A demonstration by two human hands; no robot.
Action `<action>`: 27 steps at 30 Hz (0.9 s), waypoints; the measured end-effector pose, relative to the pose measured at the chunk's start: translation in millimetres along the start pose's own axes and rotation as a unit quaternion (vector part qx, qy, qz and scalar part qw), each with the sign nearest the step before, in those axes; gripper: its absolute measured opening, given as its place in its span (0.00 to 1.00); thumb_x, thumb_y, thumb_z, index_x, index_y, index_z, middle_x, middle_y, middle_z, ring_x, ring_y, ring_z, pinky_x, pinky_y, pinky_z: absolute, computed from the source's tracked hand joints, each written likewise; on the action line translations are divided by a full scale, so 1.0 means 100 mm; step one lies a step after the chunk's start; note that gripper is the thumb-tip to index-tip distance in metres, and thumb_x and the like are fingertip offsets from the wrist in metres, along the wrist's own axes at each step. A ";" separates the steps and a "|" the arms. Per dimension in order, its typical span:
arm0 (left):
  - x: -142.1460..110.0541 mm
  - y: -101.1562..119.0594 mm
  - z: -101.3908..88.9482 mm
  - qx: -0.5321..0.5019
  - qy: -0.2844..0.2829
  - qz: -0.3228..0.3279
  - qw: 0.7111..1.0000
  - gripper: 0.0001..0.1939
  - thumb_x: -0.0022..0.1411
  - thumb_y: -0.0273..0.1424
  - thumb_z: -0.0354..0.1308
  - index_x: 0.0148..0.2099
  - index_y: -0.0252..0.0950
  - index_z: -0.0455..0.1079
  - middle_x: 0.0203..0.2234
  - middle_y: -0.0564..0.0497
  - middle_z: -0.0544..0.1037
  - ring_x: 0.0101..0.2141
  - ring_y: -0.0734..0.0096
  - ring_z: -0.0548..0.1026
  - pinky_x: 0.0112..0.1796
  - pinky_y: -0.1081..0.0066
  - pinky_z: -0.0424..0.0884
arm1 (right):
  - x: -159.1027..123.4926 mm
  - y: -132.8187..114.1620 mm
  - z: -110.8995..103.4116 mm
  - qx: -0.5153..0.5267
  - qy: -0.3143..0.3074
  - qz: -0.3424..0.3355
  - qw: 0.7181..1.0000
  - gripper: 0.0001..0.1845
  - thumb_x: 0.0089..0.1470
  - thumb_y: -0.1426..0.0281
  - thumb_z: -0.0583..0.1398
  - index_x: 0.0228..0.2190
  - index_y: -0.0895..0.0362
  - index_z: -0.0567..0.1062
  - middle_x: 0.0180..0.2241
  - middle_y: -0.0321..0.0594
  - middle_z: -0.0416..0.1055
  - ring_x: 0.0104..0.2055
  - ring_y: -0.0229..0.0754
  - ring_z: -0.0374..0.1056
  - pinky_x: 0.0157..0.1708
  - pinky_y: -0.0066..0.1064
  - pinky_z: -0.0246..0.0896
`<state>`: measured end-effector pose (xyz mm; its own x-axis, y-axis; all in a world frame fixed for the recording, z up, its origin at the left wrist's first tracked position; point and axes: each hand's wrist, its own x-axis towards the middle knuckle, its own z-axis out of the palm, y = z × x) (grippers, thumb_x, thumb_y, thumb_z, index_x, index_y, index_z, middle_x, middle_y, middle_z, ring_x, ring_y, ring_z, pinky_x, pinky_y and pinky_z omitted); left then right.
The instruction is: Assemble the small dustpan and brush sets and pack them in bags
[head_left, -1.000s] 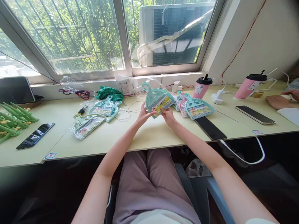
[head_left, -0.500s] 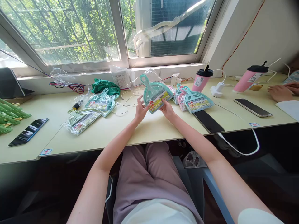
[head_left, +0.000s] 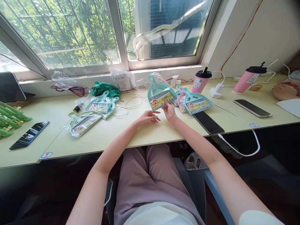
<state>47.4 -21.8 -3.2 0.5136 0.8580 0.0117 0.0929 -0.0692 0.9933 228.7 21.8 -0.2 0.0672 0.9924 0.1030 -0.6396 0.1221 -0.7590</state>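
Observation:
A mint-green mini dustpan and brush set (head_left: 161, 93) in clear plastic wrap is gripped at its lower edge by my right hand (head_left: 169, 111), thumb on the printed label. My left hand (head_left: 148, 117) is off the set, just below and left of it, fingers apart and holding nothing. Right of the held set lie more wrapped dustpan sets, one mint (head_left: 197, 102) in front and a pink one (head_left: 181, 100) behind. To the left, a pale green wrapped set (head_left: 84, 122) lies in front of mint ones (head_left: 102, 103).
A black phone (head_left: 209, 122) lies partly under the right sets; another phone (head_left: 253, 108) is farther right. Pink cups (head_left: 200, 83) with black lids stand at the back. A green bag (head_left: 106, 89) and thin cable (head_left: 131, 102) lie behind. Another person's hands (head_left: 285, 90) rest at far right.
My left hand has let go of the dustpan set and dropped slightly down and right. My right hand keeps hold of the set, which has shifted a little to the right.

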 end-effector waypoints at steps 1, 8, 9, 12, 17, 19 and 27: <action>-0.01 0.01 0.01 0.005 0.004 -0.008 1.000 0.45 0.51 0.52 0.77 0.63 0.33 0.71 0.47 0.34 0.86 0.40 0.58 0.85 0.48 0.56 0.79 | 0.00 -0.01 0.00 0.004 0.001 -0.003 1.000 0.21 0.56 0.65 0.70 0.51 0.50 0.77 0.47 0.39 0.84 0.54 0.47 0.80 0.52 0.41 0.81; 0.04 0.11 -0.12 -0.142 0.224 0.153 0.952 0.49 0.55 0.57 0.72 0.72 0.48 0.61 0.66 0.43 0.73 0.66 0.48 0.71 0.59 0.54 0.72 | -0.04 -0.05 0.03 -0.022 -0.046 0.033 0.998 0.21 0.49 0.71 0.71 0.46 0.50 0.79 0.40 0.36 0.85 0.52 0.49 0.81 0.53 0.44 0.81; 0.04 0.14 -0.15 -0.170 0.244 0.163 0.941 0.48 0.57 0.59 0.69 0.73 0.50 0.59 0.67 0.44 0.72 0.67 0.49 0.70 0.59 0.54 0.72 | -0.05 -0.05 0.03 -0.029 -0.054 0.047 0.997 0.20 0.49 0.72 0.71 0.45 0.51 0.79 0.38 0.36 0.85 0.50 0.49 0.81 0.52 0.45 0.81; 0.00 0.19 -0.18 -0.190 0.262 0.170 0.931 0.47 0.56 0.54 0.72 0.72 0.48 0.61 0.64 0.46 0.75 0.64 0.50 0.72 0.59 0.56 0.73 | -0.07 -0.03 0.05 -0.042 -0.077 0.080 0.993 0.18 0.47 0.72 0.72 0.42 0.52 0.79 0.36 0.38 0.85 0.47 0.51 0.82 0.50 0.46 0.82; -0.02 0.16 -0.05 -0.128 0.194 0.128 0.964 0.44 0.49 0.48 0.79 0.63 0.40 0.68 0.58 0.41 0.79 0.59 0.46 0.77 0.56 0.55 0.75 | -0.10 -0.04 0.08 -0.022 -0.059 0.063 0.996 0.21 0.48 0.70 0.73 0.45 0.52 0.80 0.40 0.38 0.85 0.48 0.49 0.82 0.50 0.43 0.81; 0.00 0.12 0.02 -0.112 0.167 0.116 0.973 0.44 0.49 0.47 0.79 0.64 0.40 0.67 0.60 0.40 0.78 0.60 0.45 0.76 0.57 0.53 0.74 | -0.10 -0.06 0.08 -0.013 -0.042 0.051 0.998 0.21 0.49 0.70 0.73 0.46 0.51 0.79 0.41 0.37 0.85 0.48 0.48 0.82 0.51 0.41 0.81; 0.05 0.06 0.00 -0.117 0.199 0.098 0.968 0.47 0.52 0.47 0.78 0.68 0.47 0.59 0.62 0.41 0.77 0.58 0.50 0.79 0.59 0.48 0.73 | -0.10 -0.10 0.09 0.002 -0.018 0.030 0.999 0.19 0.55 0.69 0.70 0.48 0.50 0.79 0.45 0.37 0.85 0.53 0.46 0.80 0.54 0.42 0.80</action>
<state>50.5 -17.4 2.7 0.1281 0.9715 0.1993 -0.1929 -0.1727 0.9659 227.5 10.6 11.9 0.0021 0.9968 0.0803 -0.6454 0.0627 -0.7613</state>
